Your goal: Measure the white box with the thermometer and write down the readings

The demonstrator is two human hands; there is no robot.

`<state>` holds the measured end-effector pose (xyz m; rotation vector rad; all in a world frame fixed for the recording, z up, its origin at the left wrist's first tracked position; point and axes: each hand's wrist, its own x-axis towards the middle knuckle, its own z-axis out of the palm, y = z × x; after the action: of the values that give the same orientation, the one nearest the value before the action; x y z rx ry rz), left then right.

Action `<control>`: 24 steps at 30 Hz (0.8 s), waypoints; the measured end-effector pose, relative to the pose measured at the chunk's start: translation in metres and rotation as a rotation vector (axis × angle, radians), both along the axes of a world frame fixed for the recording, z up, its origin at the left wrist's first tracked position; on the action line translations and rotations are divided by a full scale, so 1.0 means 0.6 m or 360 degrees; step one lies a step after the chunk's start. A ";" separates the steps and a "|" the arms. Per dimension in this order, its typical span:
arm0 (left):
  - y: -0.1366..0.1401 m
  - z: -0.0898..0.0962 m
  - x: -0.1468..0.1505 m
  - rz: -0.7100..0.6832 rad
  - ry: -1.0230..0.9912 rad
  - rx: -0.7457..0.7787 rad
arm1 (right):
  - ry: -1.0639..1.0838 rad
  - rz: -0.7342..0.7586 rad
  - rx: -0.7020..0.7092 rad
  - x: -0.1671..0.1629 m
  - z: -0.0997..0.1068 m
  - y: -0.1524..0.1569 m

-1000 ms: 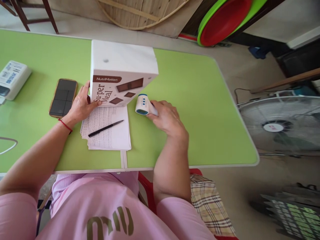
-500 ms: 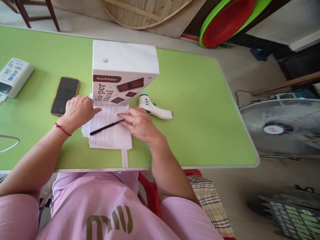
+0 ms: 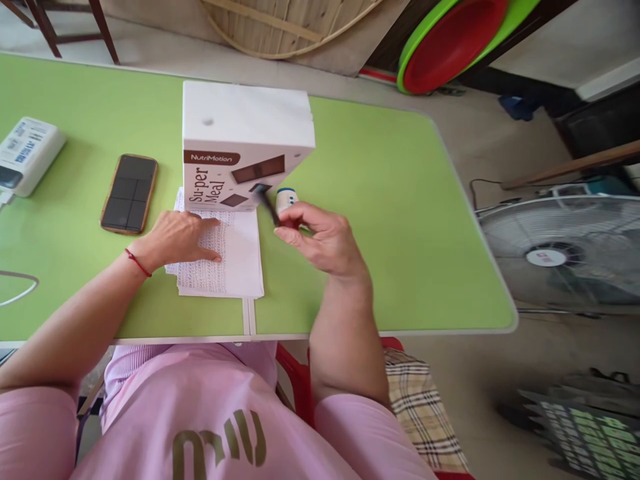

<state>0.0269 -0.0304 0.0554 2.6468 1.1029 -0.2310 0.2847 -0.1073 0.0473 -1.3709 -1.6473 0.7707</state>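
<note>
My left hand (image 3: pixel 187 239) lies on the left part of a stack of paper (image 3: pixel 243 260), thumb and fingers spread. Rows of small handwriting cover the left side of the top sheet; its right side is blank. Between the thumb and fingers of my right hand (image 3: pixel 320 237) is a black pen (image 3: pixel 269 205), raised and tilted, a little blurred by motion. Behind the paper stands a white box (image 3: pixel 247 120) printed "NutriMotion Super Meal". A white and blue infrared thermometer (image 3: pixel 287 197) lies right of the box, mostly hidden behind my right hand.
A phone (image 3: pixel 129 193) in a brown case lies left of the box on the green table (image 3: pixel 400 233). Farther left sits a white power bank (image 3: pixel 31 155) with a cable. Past the table's right edge stands a fan (image 3: pixel 550 257).
My right hand has picked the pen up off the paper and moved right with it. My left hand has shifted right and down, onto the written sheet.
</note>
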 end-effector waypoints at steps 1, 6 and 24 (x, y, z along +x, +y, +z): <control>-0.005 0.001 0.005 0.0035 0.0096 0.0020 | 0.0109 -0.0099 0.0004 -0.015 -0.005 0.002; -0.009 0.000 0.019 0.0156 0.0158 0.0053 | 0.0456 -0.0335 -0.0043 -0.083 -0.056 0.023; -0.047 0.004 0.044 -0.0039 0.0191 -0.0023 | 0.0084 -0.0503 0.0125 -0.098 -0.111 0.045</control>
<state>0.0534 -0.0583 0.0575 2.6652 1.1003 -0.4059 0.2256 -0.0804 -0.0190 -1.4948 -1.3616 0.5464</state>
